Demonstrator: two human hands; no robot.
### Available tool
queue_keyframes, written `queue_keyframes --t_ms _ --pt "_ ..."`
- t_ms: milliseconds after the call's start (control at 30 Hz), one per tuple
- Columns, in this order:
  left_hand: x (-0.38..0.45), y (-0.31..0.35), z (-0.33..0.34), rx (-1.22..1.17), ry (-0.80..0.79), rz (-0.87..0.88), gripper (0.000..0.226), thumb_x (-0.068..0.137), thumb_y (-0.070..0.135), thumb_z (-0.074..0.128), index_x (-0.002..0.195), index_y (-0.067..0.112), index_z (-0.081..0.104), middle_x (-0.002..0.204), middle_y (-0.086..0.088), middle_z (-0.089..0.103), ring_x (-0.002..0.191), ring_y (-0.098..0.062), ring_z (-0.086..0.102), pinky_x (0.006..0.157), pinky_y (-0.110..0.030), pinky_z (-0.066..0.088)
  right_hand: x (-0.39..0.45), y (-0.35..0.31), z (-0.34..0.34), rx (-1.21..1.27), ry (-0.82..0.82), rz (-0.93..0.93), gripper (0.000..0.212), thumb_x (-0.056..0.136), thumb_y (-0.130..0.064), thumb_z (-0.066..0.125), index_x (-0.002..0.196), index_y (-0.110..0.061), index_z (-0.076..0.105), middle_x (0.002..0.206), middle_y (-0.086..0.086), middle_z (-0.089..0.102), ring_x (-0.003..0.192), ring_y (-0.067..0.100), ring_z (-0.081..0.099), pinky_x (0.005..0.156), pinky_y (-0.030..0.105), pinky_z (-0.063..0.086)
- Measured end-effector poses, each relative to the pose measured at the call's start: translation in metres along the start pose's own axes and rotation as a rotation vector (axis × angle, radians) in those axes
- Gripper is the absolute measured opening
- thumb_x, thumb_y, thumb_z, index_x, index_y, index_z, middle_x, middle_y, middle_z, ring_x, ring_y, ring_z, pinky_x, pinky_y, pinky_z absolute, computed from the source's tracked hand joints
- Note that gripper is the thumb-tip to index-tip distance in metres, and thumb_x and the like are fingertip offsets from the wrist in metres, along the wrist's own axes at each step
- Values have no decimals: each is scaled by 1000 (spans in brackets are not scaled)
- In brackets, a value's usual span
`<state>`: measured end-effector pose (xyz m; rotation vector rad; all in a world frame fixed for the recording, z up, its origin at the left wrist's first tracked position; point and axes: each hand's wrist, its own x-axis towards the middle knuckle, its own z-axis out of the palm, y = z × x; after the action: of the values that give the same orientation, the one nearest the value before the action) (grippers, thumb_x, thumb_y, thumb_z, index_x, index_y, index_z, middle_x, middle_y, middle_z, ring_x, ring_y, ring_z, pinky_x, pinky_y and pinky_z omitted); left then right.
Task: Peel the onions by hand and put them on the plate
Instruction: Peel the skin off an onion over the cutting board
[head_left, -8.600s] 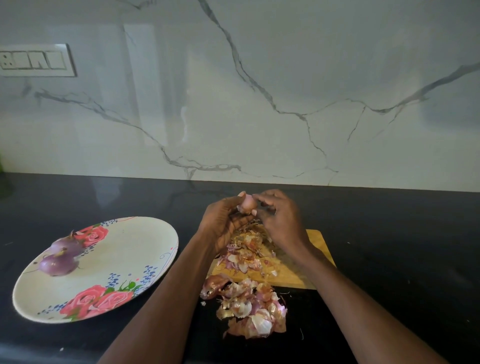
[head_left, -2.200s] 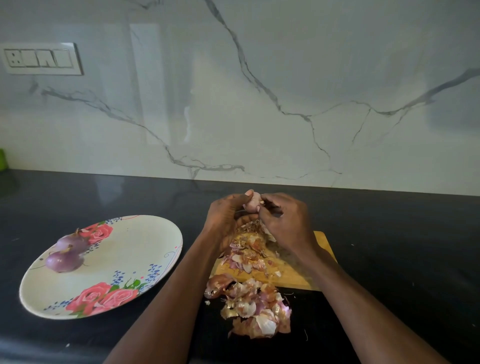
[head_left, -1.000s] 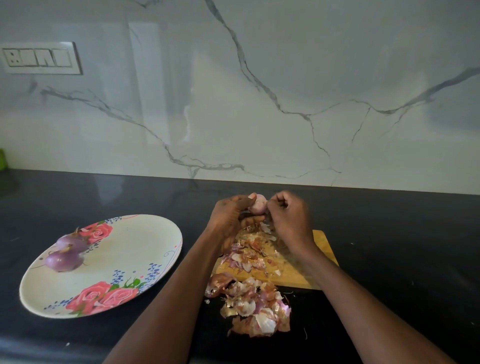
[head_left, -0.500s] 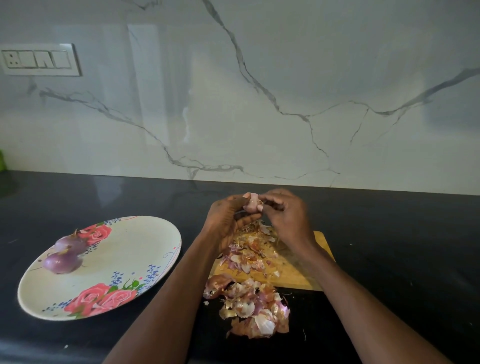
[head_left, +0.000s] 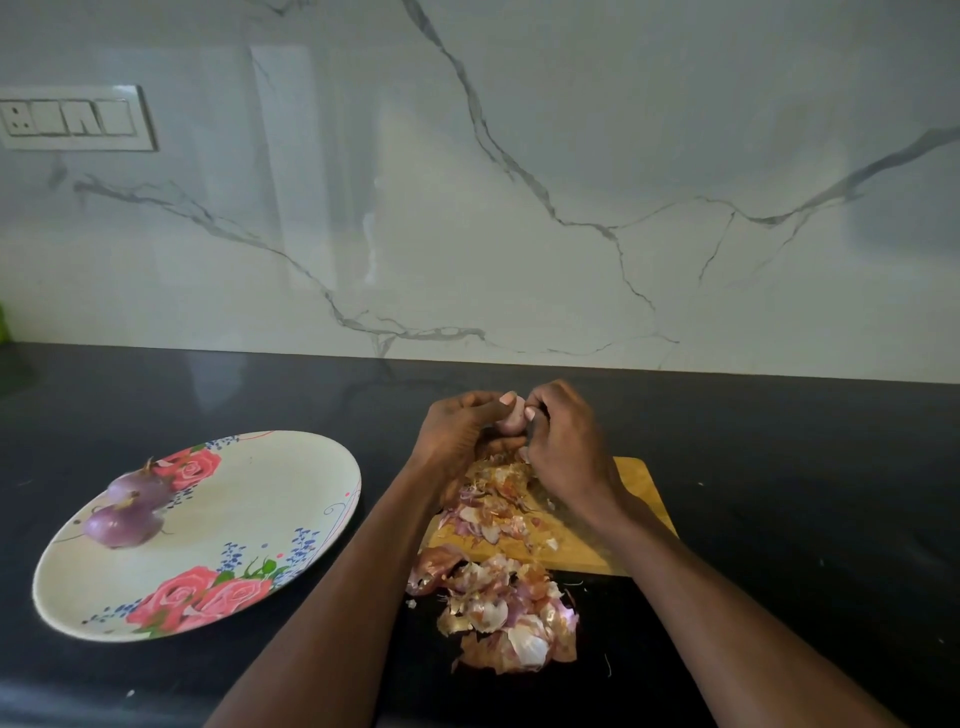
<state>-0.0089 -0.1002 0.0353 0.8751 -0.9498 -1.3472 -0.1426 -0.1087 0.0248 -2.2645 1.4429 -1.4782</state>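
Little displacement is recorded against the earlier frames: the view has drifted slightly, and the right thumb has been reset onto the bulb from the side. A black countertop (head_left: 779, 441) is noted below a marbled wall (head_left: 571, 156). The floral plate (head_left: 270, 499) is set at the left, with two peeled onions (head_left: 127, 512) resting near its far-left rim. A wooden board (head_left: 641, 488) is found under the hands, strewn with skins; a larger heap of peelings (head_left: 504, 613) lies just off its near edge. The left hand (head_left: 457, 431) is curled round a small onion (head_left: 511, 418), held raised above the board's far end; the right hand (head_left: 563, 441) is pinched against it. It is judged that peeling is under way: the bulb should be kept steady and rotated, with loose skin drawn off in strips over the board
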Motion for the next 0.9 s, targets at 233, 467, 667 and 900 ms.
queue_keyframes --t_ms 233,467,667,900 --pt "0 7 0 -214 -37 -59 19 99 4 56 110 -11 60 103 -27 67 83 -31 74 73 -35 64 5 1 -8 334 27 341 21 99 5 48 98 -12 59 94 3 61 80 11 60 57 12 47" --pt "5 7 -6 -318 -10 -81 22 102 3 49 115 -11 59 110 -29 64 87 -32 71 74 -38 64 7 0 -7 319 39 133 23 91 3 66 107 -10 76 103 -5 65 95 4 62 76 11 50" --pt "3 7 -5 -266 -27 -99 22 102 2 46 114 -12 59 101 -26 67 78 -29 71 70 -35 64 5 -1 -5 286 51 47 18 86 5 72 102 -2 76 97 0 63 88 2 59 73 8 49" --pt "1 6 0 -234 -52 -86 23 104 5 45 113 -12 57 101 -26 66 80 -26 71 70 -33 64 5 -3 -5 162 19 58 17 93 3 63 85 -12 62 91 0 56 79 3 52 65 10 44"
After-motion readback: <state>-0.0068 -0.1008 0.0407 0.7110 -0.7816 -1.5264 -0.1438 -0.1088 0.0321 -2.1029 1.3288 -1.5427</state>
